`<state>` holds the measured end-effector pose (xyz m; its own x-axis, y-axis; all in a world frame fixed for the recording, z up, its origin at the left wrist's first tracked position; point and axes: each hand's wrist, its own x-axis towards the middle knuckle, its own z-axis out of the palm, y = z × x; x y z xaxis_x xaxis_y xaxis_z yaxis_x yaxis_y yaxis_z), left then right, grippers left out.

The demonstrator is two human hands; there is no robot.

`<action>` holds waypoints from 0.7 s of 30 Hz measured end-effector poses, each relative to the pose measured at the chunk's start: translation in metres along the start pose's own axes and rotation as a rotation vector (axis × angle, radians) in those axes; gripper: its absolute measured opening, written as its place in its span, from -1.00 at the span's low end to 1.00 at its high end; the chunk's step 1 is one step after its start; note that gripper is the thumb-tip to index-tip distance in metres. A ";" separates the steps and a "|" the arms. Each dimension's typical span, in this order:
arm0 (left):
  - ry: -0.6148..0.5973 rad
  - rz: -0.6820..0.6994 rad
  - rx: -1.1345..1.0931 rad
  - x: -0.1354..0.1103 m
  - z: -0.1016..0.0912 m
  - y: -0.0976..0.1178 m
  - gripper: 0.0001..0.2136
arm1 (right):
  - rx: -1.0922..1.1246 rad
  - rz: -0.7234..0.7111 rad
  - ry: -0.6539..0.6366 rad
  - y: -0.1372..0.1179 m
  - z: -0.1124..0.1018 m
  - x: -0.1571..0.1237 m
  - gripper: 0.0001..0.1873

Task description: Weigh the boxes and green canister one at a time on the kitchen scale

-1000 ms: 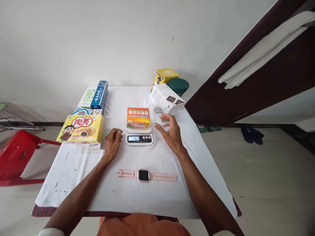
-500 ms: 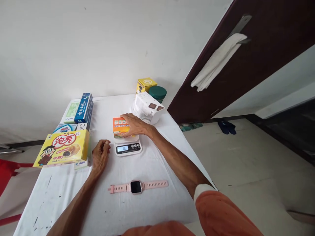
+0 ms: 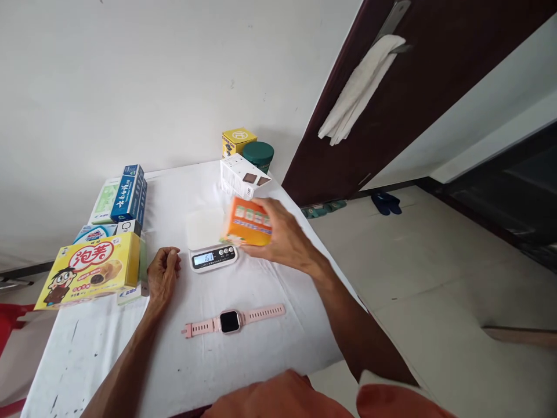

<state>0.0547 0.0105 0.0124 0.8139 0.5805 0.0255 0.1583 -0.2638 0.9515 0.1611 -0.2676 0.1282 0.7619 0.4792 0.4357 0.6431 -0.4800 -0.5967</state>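
My right hand [image 3: 282,239] grips a small orange box [image 3: 248,222] and holds it in the air just right of a white kitchen scale [image 3: 209,242]. The scale's platform is bare and its display shows digits. Left of the scale, my left hand [image 3: 162,274] rests on the white tablecloth [image 3: 261,342] as a loose fist with nothing visible in it. A pink smartwatch [image 3: 230,320] lies flat in front of the scale, between my two arms.
A large yellow snack box [image 3: 89,271] sits on smaller boxes at the left, with a blue box [image 3: 129,193] behind it. At the far right corner stand a white box [image 3: 242,176], a yellow box [image 3: 237,140] and a green-lidded jar [image 3: 258,155]. A dark door [image 3: 418,87] stands at right.
My right hand reached onto the orange box on the scale, closed on it and lifted it off to the right. The left hand stayed put. The view swung rightwards.
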 end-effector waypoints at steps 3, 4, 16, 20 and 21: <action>-0.002 0.002 0.020 0.000 0.001 -0.002 -0.74 | -0.095 0.254 0.141 0.032 -0.030 -0.020 -0.22; -0.003 0.003 0.028 0.000 0.001 -0.003 -0.74 | -0.133 0.340 0.195 0.046 -0.035 -0.022 -0.22; 0.026 0.016 0.037 -0.001 0.000 -0.004 -0.70 | -0.149 0.826 0.291 0.164 0.016 0.079 -0.32; 0.018 0.012 0.014 0.000 0.000 -0.005 -0.69 | -0.149 0.800 0.251 0.168 0.028 0.090 -0.34; 0.012 0.010 0.017 0.000 0.000 -0.005 -0.69 | -0.149 0.796 0.236 0.168 0.027 0.091 -0.36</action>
<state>0.0543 0.0116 0.0081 0.8089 0.5866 0.0389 0.1596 -0.2829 0.9458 0.3364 -0.2851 0.0496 0.9776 -0.2011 0.0625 -0.1015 -0.7098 -0.6971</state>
